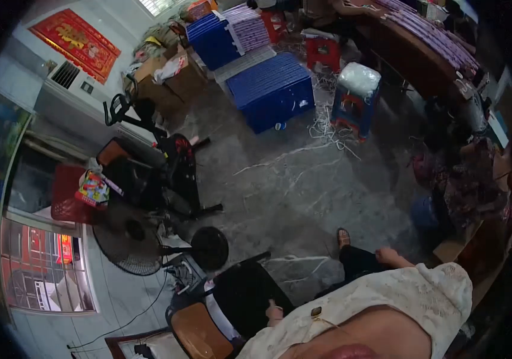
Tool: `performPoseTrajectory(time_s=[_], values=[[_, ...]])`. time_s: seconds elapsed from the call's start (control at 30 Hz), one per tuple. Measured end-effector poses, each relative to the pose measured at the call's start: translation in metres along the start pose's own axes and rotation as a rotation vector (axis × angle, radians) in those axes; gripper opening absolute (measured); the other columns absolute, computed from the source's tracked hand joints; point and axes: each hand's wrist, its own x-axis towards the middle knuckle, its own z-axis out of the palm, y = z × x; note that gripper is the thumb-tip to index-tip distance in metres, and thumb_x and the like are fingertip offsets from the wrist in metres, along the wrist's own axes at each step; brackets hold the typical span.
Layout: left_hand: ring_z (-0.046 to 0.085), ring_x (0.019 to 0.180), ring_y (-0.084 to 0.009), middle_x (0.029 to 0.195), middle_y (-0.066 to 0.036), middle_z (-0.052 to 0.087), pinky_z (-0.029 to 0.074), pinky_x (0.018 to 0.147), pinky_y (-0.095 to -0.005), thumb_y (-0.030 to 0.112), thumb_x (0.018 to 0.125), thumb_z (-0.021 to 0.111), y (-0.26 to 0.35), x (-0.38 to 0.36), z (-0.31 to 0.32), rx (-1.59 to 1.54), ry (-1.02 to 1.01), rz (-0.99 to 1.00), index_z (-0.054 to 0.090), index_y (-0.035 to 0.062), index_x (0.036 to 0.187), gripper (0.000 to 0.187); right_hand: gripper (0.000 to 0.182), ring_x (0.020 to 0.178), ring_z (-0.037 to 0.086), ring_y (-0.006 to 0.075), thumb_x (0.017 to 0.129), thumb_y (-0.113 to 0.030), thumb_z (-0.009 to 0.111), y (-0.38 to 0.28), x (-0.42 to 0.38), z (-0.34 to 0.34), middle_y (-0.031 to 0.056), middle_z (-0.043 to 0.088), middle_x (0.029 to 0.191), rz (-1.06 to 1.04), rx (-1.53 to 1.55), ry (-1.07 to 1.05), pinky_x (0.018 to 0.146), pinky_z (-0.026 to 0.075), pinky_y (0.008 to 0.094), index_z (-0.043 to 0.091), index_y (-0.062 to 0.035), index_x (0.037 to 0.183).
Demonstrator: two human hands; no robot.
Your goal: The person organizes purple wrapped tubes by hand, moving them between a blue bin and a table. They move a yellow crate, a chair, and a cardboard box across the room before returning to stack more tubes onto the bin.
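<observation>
Low in the view, my left hand [275, 312] is beside the black seat [247, 296] of a chair, with a finger stretched out and nothing visible in it. To the right, my right hand [386, 256] hangs near my dark trouser leg [357, 262]; it is small in view, and how its fingers are held is unclear. A sandalled foot [344, 237] rests on the grey floor. Another chair with a brown seat [201, 331] stands left of the black one.
A standing fan [127, 239] and an exercise bike [175, 161] stand at the left. Blue stacked panels [271, 90], a stool with a plastic-wrapped top [357, 81] and loose white strips [326, 128] are ahead. People sit by a long brown table [408, 57].
</observation>
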Motion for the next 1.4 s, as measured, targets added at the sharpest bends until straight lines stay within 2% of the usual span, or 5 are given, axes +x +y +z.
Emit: performPoseTrajectory(time_s=[0.2,0.4,0.67,1.1,1.4], values=[[0.053,0.074,-0.0162,0.076,-0.004,0.059,0.041,0.066,-0.0315,0.039,0.065,0.072,0.234,-0.010,0.193,0.036,0.002,0.055,0.062,0.0057,0.073,0.036,0.022,0.085,0.055,0.0335,0.079,-0.020,0.051,-0.030,0.065,-0.159,0.0174,0.059,0.088,0.036,0.320,0.265,0.073,0.044,0.0400,0.061,-0.0024,0.089],[0.054,0.091,-0.0196,0.099,-0.009,0.059,0.042,0.080,-0.0341,0.027,0.065,0.076,0.312,0.057,0.174,-0.118,0.127,0.188,0.063,0.0042,0.094,0.039,0.023,0.085,0.053,0.0340,0.083,-0.018,0.048,-0.057,0.170,-0.254,0.0160,0.057,0.090,-0.196,0.285,0.420,0.072,0.043,0.0416,0.060,-0.0019,0.095],[0.050,0.063,-0.0154,0.081,-0.005,0.059,0.040,0.056,-0.0318,0.029,0.069,0.067,0.406,0.105,0.136,-0.149,0.200,-0.088,0.063,0.0036,0.095,0.037,0.025,0.082,0.055,0.0330,0.081,-0.023,0.050,-0.068,0.303,-0.306,0.0157,0.059,0.085,-0.167,0.350,0.375,0.070,0.043,0.0402,0.060,-0.0029,0.091],[0.057,0.088,-0.0169,0.099,-0.011,0.061,0.045,0.076,-0.0269,0.009,0.072,0.063,0.785,0.210,0.389,0.285,-0.064,0.735,0.066,0.0018,0.084,0.014,0.072,0.109,0.045,0.0276,0.076,-0.056,0.051,0.166,0.494,-0.429,0.0176,0.049,0.117,0.724,1.443,0.991,0.090,0.034,0.0356,0.046,0.0032,0.117],[0.045,0.110,-0.0232,0.126,-0.014,0.041,0.039,0.088,-0.0311,0.017,0.082,0.057,0.837,0.176,0.639,0.377,-0.601,0.425,0.036,0.0025,0.127,0.052,0.085,0.115,0.038,0.0278,0.073,-0.070,0.039,0.311,0.586,-0.474,0.0106,0.038,0.129,0.727,2.227,0.916,0.095,0.029,0.0353,0.036,-0.0040,0.128]])
